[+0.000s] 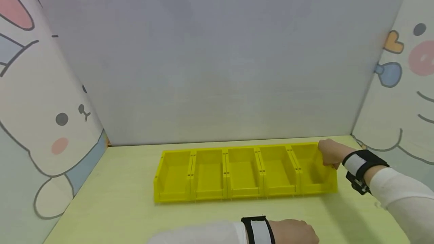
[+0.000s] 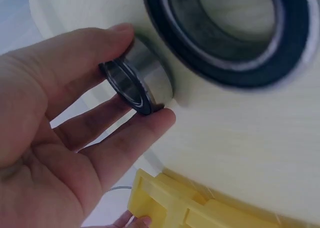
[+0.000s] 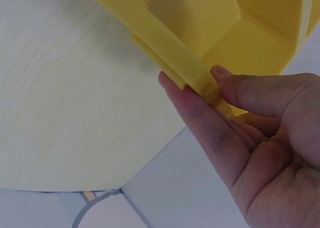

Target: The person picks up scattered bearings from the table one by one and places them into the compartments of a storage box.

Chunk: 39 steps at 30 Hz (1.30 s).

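At eleven o'clock in the left-wrist view, a sealed bearing (image 2: 154,76) is pinched between thumb and fingers of the left hand (image 2: 57,168); a light hold on its outer ring should serve best. A second bearing (image 2: 250,77) shows at its two o'clock. The right hand (image 1: 330,153), clamped at three o'clock on the yellow storage-bin row (image 1: 242,192), should keep it steady.
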### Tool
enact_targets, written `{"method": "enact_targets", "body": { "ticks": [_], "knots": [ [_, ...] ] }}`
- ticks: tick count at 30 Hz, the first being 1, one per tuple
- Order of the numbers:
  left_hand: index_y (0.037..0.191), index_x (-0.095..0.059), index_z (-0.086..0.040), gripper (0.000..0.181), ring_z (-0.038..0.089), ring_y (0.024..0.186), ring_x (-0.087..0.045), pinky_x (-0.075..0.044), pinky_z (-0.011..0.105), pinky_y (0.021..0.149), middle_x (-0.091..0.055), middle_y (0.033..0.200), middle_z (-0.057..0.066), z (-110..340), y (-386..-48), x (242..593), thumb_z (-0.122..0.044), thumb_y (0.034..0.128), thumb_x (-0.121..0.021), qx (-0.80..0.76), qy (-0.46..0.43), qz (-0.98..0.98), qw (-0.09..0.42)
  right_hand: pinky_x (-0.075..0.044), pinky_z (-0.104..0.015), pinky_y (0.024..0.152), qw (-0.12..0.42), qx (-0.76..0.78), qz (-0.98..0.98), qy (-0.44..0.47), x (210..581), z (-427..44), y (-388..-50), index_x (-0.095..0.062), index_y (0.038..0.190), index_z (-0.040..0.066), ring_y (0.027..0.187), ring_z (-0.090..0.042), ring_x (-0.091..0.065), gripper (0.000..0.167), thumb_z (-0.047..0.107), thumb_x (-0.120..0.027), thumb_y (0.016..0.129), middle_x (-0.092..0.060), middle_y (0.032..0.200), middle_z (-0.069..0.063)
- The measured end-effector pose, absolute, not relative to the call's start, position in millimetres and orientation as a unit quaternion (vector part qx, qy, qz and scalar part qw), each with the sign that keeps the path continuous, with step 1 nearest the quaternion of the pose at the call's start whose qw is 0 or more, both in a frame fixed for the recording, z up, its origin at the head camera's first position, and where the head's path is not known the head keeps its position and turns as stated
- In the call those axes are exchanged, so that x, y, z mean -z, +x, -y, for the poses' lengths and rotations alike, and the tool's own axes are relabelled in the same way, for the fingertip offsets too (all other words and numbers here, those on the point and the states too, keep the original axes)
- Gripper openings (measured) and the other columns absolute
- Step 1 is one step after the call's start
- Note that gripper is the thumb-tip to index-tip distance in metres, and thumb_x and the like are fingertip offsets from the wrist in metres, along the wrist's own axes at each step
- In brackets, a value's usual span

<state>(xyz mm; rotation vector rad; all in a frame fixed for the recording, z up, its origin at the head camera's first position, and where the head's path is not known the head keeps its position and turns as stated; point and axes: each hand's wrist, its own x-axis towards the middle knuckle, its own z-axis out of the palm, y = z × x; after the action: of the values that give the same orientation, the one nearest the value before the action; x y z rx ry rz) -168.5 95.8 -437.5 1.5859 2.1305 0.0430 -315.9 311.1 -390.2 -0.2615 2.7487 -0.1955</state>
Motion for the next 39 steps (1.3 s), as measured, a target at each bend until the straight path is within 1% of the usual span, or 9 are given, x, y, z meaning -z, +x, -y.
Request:
{"method": "enact_targets", "body": {
  "ticks": [3, 10, 15, 19, 22, 25, 28, 33, 39],
  "knots": [
    [0.091, -0.070, -0.019, 0.017, -0.001, 0.063, -0.045, -0.036, 0.009, 0.059, -0.060, 0.078, -0.012, -93, -177, 429, -0.018, 0.0964, -0.054, 0.037, 0.596, -0.775, 0.208, -0.053, -0.027, 0.048, 0.185, 0.074, -0.975, -0.098, 389, -312, -314, -0.050, 0.093, -0.007, 0.050, -0.018, -0.061, 0.020, -0.007, -0.065, 0.079, -0.053, 0.074, -0.014],
    [0.117, -0.067, -0.020, 0.028, 0.001, 0.102, -0.055, -0.040, 0.009, 0.086, -0.062, 0.114, -0.010, -89, -219, 403, -0.014, 0.0898, -0.064, 0.109, 0.582, -0.795, 0.129, -0.053, -0.027, 0.047, 0.182, 0.070, -0.976, -0.098, 387, -310, -312, -0.050, 0.092, -0.008, 0.049, -0.018, -0.062, 0.020, -0.008, -0.065, 0.078, -0.053, 0.074, -0.014],
    [0.103, -0.070, -0.016, 0.016, 0.004, 0.079, -0.050, -0.039, 0.011, 0.071, -0.063, 0.097, -0.007, -97, -249, 382, -0.013, 0.0918, -0.059, 0.085, 0.539, -0.835, 0.068, -0.053, -0.027, 0.048, 0.186, 0.068, -0.976, -0.093, 386, -312, -309, -0.050, 0.091, -0.007, 0.050, -0.018, -0.062, 0.020, -0.009, -0.064, 0.078, -0.053, 0.074, -0.014],
    [0.112, -0.070, -0.016, 0.023, 0.002, 0.078, -0.051, -0.041, 0.011, 0.071, -0.066, 0.106, -0.007, -109, -266, 370, -0.016, 0.0926, -0.058, 0.030, 0.489, -0.870, 0.050, -0.053, -0.027, 0.049, 0.191, 0.067, -0.976, -0.085, 387, -313, -307, -0.049, 0.090, -0.006, 0.051, -0.018, -0.062, 0.019, -0.009, -0.063, 0.078, -0.053, 0.074, -0.014],
    [0.108, -0.072, -0.018, 0.020, 0.002, 0.074, -0.051, -0.042, 0.012, 0.067, -0.066, 0.094, -0.008, -121, -275, 371, -0.018, 0.0927, -0.058, -0.003, 0.453, -0.891, 0.031, -0.054, -0.028, 0.050, 0.188, 0.061, -0.977, -0.086, 388, -313, -306, -0.050, 0.088, -0.005, 0.051, -0.018, -0.062, 0.018, -0.008, -0.064, 0.078, -0.053, 0.073, -0.013],
    [0.091, -0.069, -0.019, 0.008, 0.005, 0.063, -0.043, -0.037, 0.016, 0.065, -0.051, 0.069, -0.007, -132, -281, 377, -0.017, 0.0914, -0.061, -0.010, 0.434, -0.901, 0.000, -0.054, -0.028, 0.050, 0.184, 0.055, -0.977, -0.094, 388, -313, -305, -0.052, 0.086, -0.005, 0.049, -0.017, -0.062, 0.015, -0.007, -0.064, 0.079, -0.055, 0.070, -0.013],
    [0.084, -0.062, -0.020, 0.006, 0.007, 0.061, -0.038, -0.038, 0.018, 0.075, -0.039, 0.063, -0.006, -142, -286, 387, -0.019, 0.0881, -0.067, -0.006, 0.417, -0.909, -0.019, -0.054, -0.028, 0.050, 0.178, 0.057, -0.977, -0.102, 389, -315, -304, -0.054, 0.087, -0.005, 0.048, -0.016, -0.061, 0.012, -0.007, -0.064, 0.080, -0.056, 0.068, -0.011],
    [0.089, -0.063, -0.022, 0.009, 0.007, 0.074, -0.047, -0.038, 0.023, 0.091, -0.054, 0.073, -0.009, -151, -293, 398, -0.024, 0.0855, -0.070, 0.009, 0.398, -0.916, -0.044, -0.053, -0.028, 0.049, 0.172, 0.062, -0.978, -0.104, 390, -314, -303, -0.055, 0.087, -0.006, 0.050, -0.017, -0.061, 0.012, -0.007, -0.065, 0.080, -0.056, 0.069, -0.011],
    [0.100, -0.066, -0.026, 0.013, 0.009, 0.091, -0.052, -0.040, 0.021, 0.086, -0.062, 0.094, -0.008, -162, -296, 403, -0.031, 0.0888, -0.066, 0.024, 0.357, -0.930, -0.085, -0.053, -0.029, 0.049, 0.168, 0.060, -0.979, -0.101, 388, -314, -302, -0.055, 0.086, -0.005, 0.049, -0.017, -0.061, 0.012, -0.010, -0.062, 0.077, -0.056, 0.069, -0.011]
  ]
}}
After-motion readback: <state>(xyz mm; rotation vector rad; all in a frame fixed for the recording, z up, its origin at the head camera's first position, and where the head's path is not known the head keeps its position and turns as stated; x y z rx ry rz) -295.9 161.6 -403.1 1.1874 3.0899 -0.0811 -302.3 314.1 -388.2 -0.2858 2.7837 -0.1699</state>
